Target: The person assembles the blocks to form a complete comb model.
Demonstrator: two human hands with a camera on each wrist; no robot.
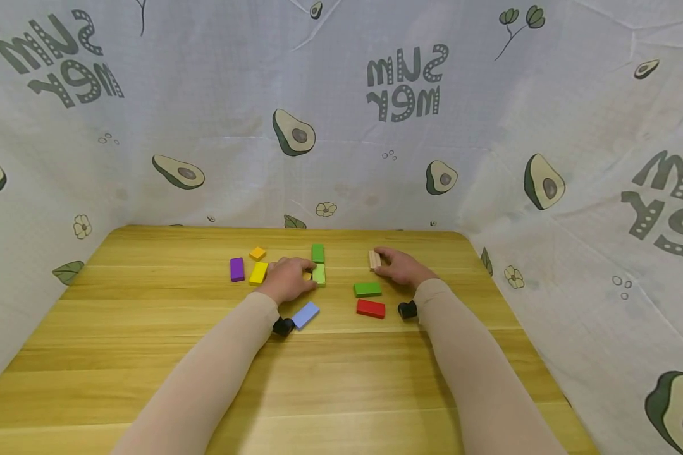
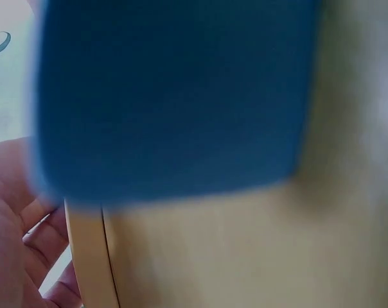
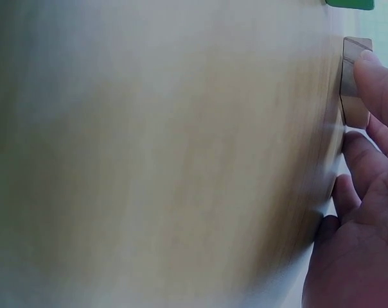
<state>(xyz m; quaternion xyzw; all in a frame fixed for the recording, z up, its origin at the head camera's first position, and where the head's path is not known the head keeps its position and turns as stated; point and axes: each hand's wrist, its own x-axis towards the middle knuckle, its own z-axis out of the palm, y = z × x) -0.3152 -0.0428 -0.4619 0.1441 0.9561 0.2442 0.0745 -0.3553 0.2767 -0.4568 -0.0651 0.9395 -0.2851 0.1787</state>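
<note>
At the table's middle, my left hand point(image 1: 287, 279) pinches a light green block point(image 1: 319, 275) between thumb and fingers. A darker green block point(image 1: 317, 253) stands end to end with it on the far side. A yellowish piece point(image 1: 307, 276) shows in the gap of this hand, mostly hidden. My right hand point(image 1: 404, 267) holds a plain wooden block point(image 1: 374, 260) by its ends; in the right wrist view the thumb lies against this wooden block point(image 3: 356, 83). A blurred blue block point(image 2: 175, 102) fills much of the left wrist view, covering part of the left hand point(image 2: 14, 224).
Left of the left hand lie a purple block point(image 1: 237, 270), a yellow block point(image 1: 258, 273) and an orange block point(image 1: 257, 253). A light blue block point(image 1: 306, 315) is beside the left wrist. Green point(image 1: 367, 289) and red point(image 1: 371, 308) blocks lie left of the right wrist. Patterned cloth point(image 1: 353, 170) surrounds the table.
</note>
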